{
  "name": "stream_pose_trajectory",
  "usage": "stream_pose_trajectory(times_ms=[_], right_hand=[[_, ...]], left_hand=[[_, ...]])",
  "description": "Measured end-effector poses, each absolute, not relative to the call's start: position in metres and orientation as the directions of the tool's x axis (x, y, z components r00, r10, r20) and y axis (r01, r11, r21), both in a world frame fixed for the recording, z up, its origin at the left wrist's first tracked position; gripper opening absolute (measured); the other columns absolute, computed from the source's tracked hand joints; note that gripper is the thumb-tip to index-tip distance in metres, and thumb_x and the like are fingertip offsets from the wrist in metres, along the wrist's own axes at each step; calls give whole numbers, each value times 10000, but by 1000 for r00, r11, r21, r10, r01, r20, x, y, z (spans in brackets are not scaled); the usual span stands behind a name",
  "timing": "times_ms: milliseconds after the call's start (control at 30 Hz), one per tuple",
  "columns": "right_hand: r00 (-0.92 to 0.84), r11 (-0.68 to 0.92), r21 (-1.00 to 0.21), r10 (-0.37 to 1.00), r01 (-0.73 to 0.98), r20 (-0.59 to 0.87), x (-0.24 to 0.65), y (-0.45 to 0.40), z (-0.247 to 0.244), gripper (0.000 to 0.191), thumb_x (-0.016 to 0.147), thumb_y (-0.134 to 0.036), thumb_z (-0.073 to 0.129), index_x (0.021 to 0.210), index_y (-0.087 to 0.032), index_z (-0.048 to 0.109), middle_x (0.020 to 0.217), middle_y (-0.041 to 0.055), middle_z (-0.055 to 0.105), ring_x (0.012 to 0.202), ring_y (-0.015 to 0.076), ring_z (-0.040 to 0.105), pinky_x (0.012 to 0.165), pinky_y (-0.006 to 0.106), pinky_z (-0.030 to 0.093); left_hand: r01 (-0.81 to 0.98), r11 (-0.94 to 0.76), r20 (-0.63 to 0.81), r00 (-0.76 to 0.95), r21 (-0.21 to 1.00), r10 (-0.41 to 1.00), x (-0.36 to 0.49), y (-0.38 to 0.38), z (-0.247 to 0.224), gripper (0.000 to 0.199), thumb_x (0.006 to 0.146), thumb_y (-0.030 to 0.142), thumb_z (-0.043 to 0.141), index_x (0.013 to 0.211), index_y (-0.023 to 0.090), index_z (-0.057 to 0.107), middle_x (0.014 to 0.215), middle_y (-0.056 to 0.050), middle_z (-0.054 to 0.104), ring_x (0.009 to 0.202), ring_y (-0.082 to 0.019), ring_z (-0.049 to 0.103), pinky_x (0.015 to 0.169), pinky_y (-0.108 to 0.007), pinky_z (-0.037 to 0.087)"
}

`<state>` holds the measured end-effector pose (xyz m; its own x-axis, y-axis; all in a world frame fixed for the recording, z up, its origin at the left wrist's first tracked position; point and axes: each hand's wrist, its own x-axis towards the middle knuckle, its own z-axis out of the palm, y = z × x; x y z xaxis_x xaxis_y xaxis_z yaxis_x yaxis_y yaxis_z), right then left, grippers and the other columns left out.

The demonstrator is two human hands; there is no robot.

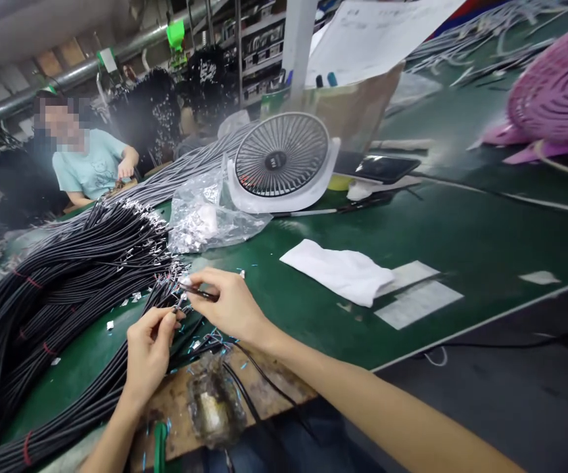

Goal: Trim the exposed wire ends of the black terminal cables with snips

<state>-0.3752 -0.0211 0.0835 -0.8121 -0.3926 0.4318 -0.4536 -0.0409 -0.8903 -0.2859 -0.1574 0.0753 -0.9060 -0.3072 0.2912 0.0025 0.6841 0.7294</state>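
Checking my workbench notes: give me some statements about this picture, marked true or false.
The right hand holds a slim, dark, rod-like tool. True.
The round, black-grilled, white-rimmed fan stands on the floor. False: the fan is on the dark green tabletop.
A long white cloth lies on the tabletop. True.
The thick black cable bundles lie right of the fan in view. False: the bundles lie left.
The left hand is spread flat. False: the left hand is pinched.

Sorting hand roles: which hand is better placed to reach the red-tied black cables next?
Left hand, probably: it sits nearer the red-tied black cables, though it seems to pinch a wire. The right hand lies farther across and grips a slim dark tool.
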Motion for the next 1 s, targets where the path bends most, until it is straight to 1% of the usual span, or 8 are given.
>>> stream_pose_trajectory(times_ms=[167, 267, 333, 500, 633, 767, 867, 1000], right_hand=[[-717, -67, -882, -556, -466, 421, -373, -18, 82, 114, 742, -144, 601, 659, -122, 677, 595, -6, 563, 556, 78, 459, 539, 191, 346], [-664, -84, -828, -555, -554, 501, -372, -17, 78, 96, 731, -139, 642, 637, -123, 658, 577, -17, 543, 537, 70, 449, 526, 188, 327], [-652, -16, -777, -533, -630, 540, -372, -16, 76, 87, 741, -182, 661, 669, -134, 651, 602, -18, 571, 545, 76, 472, 534, 196, 315], [-600, 290, -528, -465, -798, 651, -366, -16, 75, 286, 865, -414, 538, 915, -144, 618, 772, 17, 642, 643, 127, 557, 568, 237, 281], [-474, 382, -312, -470, -870, 745, -363, -19, 74, 317, 939, -394, 412, 868, -156, 610, 684, 0, 582, 599, 122, 526, 544, 258, 233], [-426, 393, -245, -481, -886, 766, -364, -19, 69, 269, 928, -360, 452, 804, -171, 598, 649, -21, 564, 584, 116, 505, 535, 270, 209], [-439, 372, -277, -484, -886, 757, -363, -17, 69, 248, 910, -332, 491, 746, -175, 592, 613, -28, 557, 546, 108, 484, 526, 275, 195], [-657, 185, -652, -436, -735, 616, -366, -15, 74, 213, 870, -356, 551, 783, -170, 612, 689, -22, 610, 608, 94, 526, 566, 224, 292]], left_hand=[[-35, 638, 230, -916, 770, -329, -284, -155, 81, 355, 876, 399, 456, 669, 150, 602, 595, -2, 551, 520, -107, 464, 476, -206, 342], [-24, 600, 210, -925, 800, -317, -283, -154, 83, 338, 875, 405, 465, 782, 142, 657, 668, -25, 592, 575, -126, 499, 520, -221, 365], [-31, 538, 180, -925, 842, -334, -283, -155, 84, 336, 852, 427, 506, 775, 136, 655, 630, -21, 568, 544, -120, 470, 505, -223, 351], [-113, 197, -32, -927, 974, -374, -284, -162, 82, 438, 791, 550, 546, 666, 129, 554, 557, -2, 468, 469, -78, 371, 451, -202, 302], [-105, 13, -96, -946, 994, -311, -286, -166, 80, 396, 778, 506, 597, 710, 117, 570, 638, -27, 497, 525, -78, 414, 505, -206, 349], [-147, -10, -143, -942, 989, -305, -287, -163, 81, 431, 726, 527, 643, 640, 110, 574, 562, 3, 435, 480, -59, 349, 453, -187, 293], [-158, 32, -140, -938, 987, -316, -288, -161, 83, 447, 675, 532, 683, 584, 114, 555, 521, 16, 404, 450, -52, 310, 413, -184, 244], [-140, 42, -121, -947, 989, -299, -286, -162, 83, 428, 732, 541, 620, 616, 132, 578, 471, 28, 364, 411, -55, 282, 386, -200, 231]])
